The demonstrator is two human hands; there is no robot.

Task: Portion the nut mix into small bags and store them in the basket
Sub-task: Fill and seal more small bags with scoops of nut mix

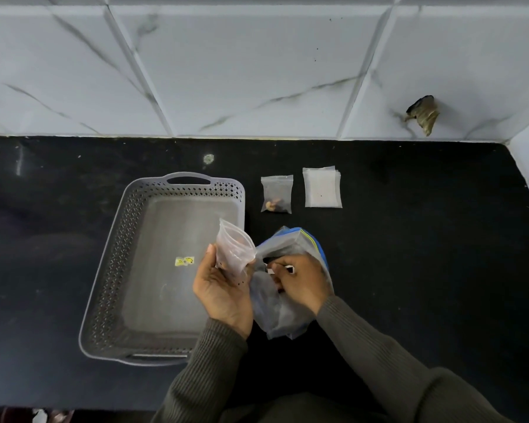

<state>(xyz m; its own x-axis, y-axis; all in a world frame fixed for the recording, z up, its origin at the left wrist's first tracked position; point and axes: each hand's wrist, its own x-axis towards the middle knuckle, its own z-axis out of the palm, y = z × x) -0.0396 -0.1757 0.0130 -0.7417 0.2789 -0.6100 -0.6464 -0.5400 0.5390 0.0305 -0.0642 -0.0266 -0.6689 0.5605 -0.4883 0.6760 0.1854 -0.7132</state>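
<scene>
My left hand (222, 290) holds a small clear bag (234, 250) upright with its mouth open, over the right edge of the grey basket (110, 270). My right hand (300, 282) reaches into the large clear bag of nut mix (275, 315) with a blue strip at its mouth; its fingertips are hidden inside. A filled small bag (276, 194) with a few nuts lies flat on the counter behind the large bag. A stack of empty small bags (322, 187) lies to its right. The basket holds no bags, only a yellow sticker on its floor.
Everything sits on a black counter (425, 254) that ends at a white marble-tiled wall (257, 71). A broken hole in the tile (423, 114) shows at the right. The wall turns a corner at the far right.
</scene>
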